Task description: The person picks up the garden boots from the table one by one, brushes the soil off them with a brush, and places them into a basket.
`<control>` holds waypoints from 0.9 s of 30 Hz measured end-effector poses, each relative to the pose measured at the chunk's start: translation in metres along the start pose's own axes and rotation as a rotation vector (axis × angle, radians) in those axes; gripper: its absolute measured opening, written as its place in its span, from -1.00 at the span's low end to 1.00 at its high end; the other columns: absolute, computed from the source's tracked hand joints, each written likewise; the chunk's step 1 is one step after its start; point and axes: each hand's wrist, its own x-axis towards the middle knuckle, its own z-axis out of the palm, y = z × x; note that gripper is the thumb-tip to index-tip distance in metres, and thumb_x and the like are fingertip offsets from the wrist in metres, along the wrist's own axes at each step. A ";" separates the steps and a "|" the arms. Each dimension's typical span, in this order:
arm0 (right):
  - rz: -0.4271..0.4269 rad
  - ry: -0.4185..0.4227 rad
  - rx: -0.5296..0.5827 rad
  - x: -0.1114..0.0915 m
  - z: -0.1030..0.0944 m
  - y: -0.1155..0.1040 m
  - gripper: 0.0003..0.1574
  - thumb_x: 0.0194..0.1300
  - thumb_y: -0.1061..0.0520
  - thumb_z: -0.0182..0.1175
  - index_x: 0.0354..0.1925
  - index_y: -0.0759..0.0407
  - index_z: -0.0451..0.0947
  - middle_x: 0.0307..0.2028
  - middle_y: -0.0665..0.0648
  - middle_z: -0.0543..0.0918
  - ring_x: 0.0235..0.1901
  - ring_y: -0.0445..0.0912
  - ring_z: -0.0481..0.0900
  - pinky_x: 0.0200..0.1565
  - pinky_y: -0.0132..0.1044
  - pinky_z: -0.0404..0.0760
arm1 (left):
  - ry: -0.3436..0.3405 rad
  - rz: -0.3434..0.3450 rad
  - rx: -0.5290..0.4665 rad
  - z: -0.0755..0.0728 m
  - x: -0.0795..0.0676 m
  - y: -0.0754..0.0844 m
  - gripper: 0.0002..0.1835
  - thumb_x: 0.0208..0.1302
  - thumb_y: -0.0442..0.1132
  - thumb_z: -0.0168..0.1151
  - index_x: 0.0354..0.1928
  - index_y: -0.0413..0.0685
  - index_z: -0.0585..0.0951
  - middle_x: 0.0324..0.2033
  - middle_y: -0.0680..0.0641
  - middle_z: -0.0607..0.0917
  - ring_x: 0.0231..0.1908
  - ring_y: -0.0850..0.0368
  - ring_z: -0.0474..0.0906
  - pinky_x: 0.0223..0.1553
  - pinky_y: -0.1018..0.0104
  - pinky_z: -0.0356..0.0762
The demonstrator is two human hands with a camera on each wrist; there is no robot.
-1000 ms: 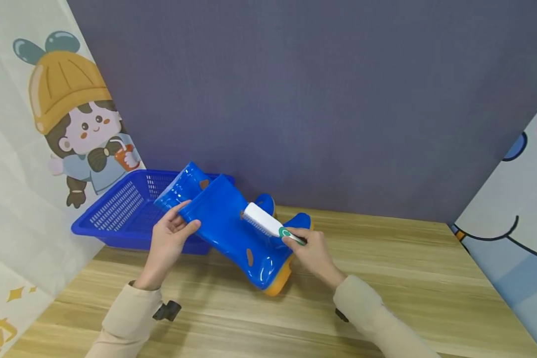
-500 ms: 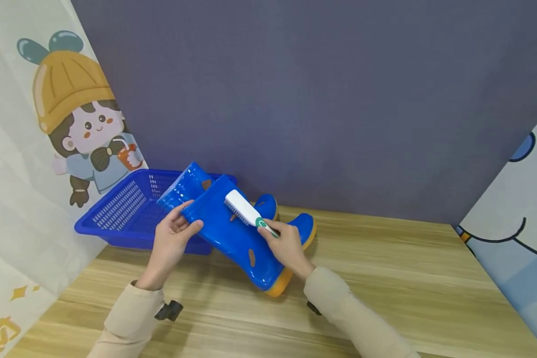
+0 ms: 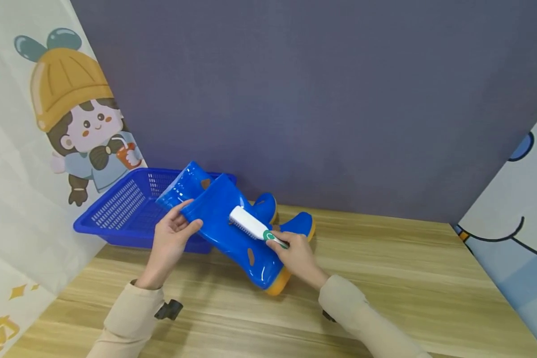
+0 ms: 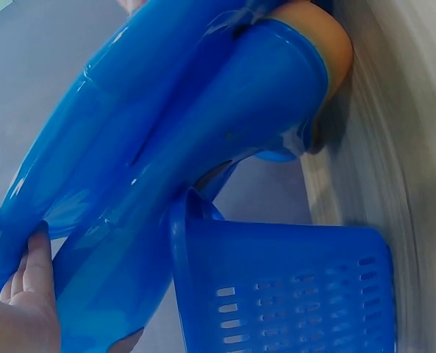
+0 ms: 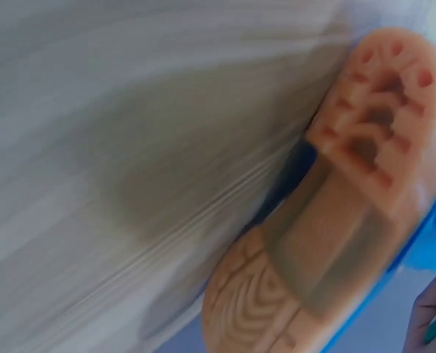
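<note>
A glossy blue rain boot [image 3: 210, 214] with an orange sole leans with its shaft tilted up to the left. My left hand [image 3: 172, 236] pinches its top rim between thumb and fingers. In my right hand [image 3: 297, 253] is the handle of a white-and-green scrub brush [image 3: 249, 222], its bristles facing down over the boot's shaft. A brown patch [image 3: 251, 256] shows near the ankle. Behind lies a second blue boot [image 3: 185, 185], partly hidden, with another brown patch on it. In the right wrist view the near boot's treaded sole [image 5: 328, 243] faces the camera.
A blue plastic basket [image 3: 112, 229] with slotted walls stands at the left, behind the left hand, and the far boot's top overlaps it. All rest on a wood-grain table [image 3: 385, 278]. A dark grey panel [image 3: 322, 109] rises behind the table.
The brush first moved up the shaft to the left, then came back slightly down and to the right. The left hand and both boots stay about where they were.
</note>
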 end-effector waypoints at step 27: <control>0.102 -0.002 -0.093 -0.020 -0.030 0.021 -0.63 0.17 0.10 0.25 -0.05 0.21 0.60 -0.33 0.09 0.66 -0.63 -0.21 0.34 -0.61 -0.45 0.35 | 0.001 0.001 0.016 0.000 0.000 0.001 -0.38 0.26 -0.11 0.16 0.32 -0.06 0.25 0.11 -0.28 0.48 -0.10 0.50 0.49 -0.10 0.66 0.42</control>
